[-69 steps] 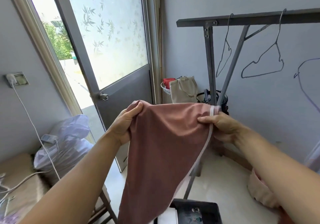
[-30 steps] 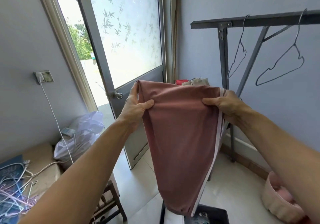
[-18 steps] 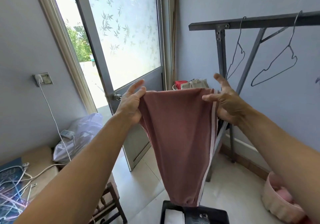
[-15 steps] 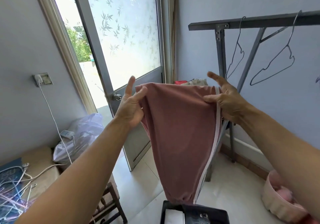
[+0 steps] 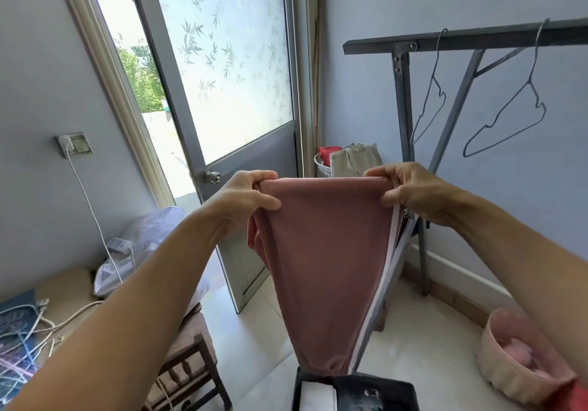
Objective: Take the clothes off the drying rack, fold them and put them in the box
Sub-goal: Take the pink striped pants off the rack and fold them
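Observation:
Dusty-pink trousers (image 5: 321,270) with a white side stripe hang folded lengthwise in front of me. My left hand (image 5: 245,197) pinches the top left corner and my right hand (image 5: 410,194) pinches the top right corner. The lower end hangs just above a black box (image 5: 375,393) at the bottom edge, which holds a white folded item. The dark metal drying rack (image 5: 401,98) stands at the right with two bare wire hangers (image 5: 506,117) on its bar.
A grey door (image 5: 222,98) with frosted glass stands ajar behind the trousers. A pink basket (image 5: 502,375) sits on the floor at lower right. A wooden stool (image 5: 187,366), a white plastic bag (image 5: 149,245) and cables lie at the left. A beige bag (image 5: 353,159) leans in the corner.
Both hands have come down a little and their fingers, spread half a second ago, now curl round the top edge. The trousers hang shorter, with the lower end near the box.

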